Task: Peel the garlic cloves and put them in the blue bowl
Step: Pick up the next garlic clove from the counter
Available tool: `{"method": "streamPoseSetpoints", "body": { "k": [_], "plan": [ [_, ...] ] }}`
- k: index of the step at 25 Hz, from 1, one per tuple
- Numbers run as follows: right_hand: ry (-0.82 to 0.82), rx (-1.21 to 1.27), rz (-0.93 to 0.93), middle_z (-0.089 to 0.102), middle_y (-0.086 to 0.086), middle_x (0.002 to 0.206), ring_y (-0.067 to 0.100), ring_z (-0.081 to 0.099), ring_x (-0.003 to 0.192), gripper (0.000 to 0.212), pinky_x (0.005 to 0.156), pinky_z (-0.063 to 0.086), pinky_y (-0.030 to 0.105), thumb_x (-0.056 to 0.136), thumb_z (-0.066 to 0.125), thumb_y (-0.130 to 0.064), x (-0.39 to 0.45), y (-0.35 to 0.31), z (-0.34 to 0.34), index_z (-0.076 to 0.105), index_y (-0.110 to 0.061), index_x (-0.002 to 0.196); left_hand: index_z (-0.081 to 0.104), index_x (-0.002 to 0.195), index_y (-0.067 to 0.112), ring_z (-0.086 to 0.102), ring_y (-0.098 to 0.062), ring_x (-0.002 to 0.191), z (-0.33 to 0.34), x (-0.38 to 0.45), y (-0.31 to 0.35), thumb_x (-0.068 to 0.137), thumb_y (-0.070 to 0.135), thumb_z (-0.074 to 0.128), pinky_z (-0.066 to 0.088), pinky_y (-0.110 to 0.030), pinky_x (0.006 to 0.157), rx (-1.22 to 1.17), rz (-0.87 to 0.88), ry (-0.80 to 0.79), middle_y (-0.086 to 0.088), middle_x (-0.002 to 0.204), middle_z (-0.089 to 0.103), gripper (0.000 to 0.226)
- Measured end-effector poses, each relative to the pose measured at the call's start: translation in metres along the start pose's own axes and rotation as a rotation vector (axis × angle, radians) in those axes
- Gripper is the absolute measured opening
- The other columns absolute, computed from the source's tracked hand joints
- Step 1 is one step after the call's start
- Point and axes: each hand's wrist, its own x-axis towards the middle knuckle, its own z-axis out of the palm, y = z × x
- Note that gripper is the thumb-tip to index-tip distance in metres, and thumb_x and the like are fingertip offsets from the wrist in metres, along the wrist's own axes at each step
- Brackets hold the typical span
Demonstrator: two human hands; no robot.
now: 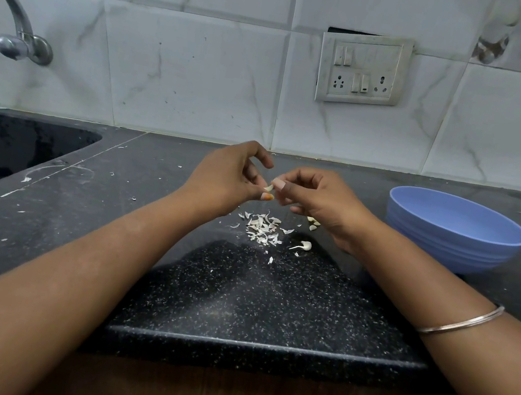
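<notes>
Black counter (pixel 268 303): both hands (pixel 274 189) pinch one garlic clove (pixel 269 187); blue bowl's (pixel 455 231) inside is hidden.

Thin metal bangle (pixel 460 319), bare forearms.

No readable text, labels, brands or numbers on anything visible.
</notes>
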Motion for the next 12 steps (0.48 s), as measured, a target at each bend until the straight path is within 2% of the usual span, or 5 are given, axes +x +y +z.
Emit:
{"method": "streamPoseSetpoints", "body": {
  "k": [2,5,9,12],
  "plan": [
    [-0.015,-0.036,-0.025,0.070,0.002,0.083,0.006,0.060,0.077,0.009,0.073,0.045,0.022,0.088,0.065,-0.025,-0.0005,-0.0003,0.0006,0.068,-0.016,0.090,0.058,0.097,0.026,0.065,-0.009,0.069,0.0011,-0.0002,-0.0008,0.072,0.017,0.080,0.053,-0.033,0.068,0.040,0.024,-0.007,0.006,0.074,0.069,0.034],
    [-0.038,-0.085,-0.042,0.073,0.011,0.092,0.008,0.060,0.079,0.013,0.072,0.045,0.022,0.086,0.068,-0.026,-0.0016,-0.0011,-0.0006,0.068,-0.014,0.091,0.059,0.094,0.026,0.064,-0.008,0.069,0.0008,-0.0002,-0.0007,0.073,0.019,0.079,0.052,-0.032,0.068,0.086,0.040,-0.011,0.007,0.072,0.068,0.030],
    [-0.055,-0.160,-0.030,0.066,-0.001,0.078,0.005,0.060,0.073,0.004,0.067,0.045,0.020,0.090,0.063,-0.020,0.0000,0.0003,-0.0030,0.063,-0.019,0.086,0.063,0.091,0.023,0.066,-0.008,0.075,0.0034,0.0007,-0.0004,0.072,0.022,0.080,0.054,-0.034,0.075,0.119,0.042,-0.042,0.006,0.076,0.070,0.026],
    [-0.008,-0.185,-0.025,0.061,-0.002,0.076,0.006,0.060,0.071,0.004,0.065,0.046,0.020,0.093,0.058,-0.017,0.0039,0.0020,-0.0080,0.059,-0.015,0.090,0.065,0.090,0.021,0.065,-0.010,0.075,0.0040,0.0024,-0.0019,0.073,0.023,0.080,0.053,-0.031,0.073,0.126,0.044,-0.037,0.006,0.076,0.070,0.022]
  ]
}}
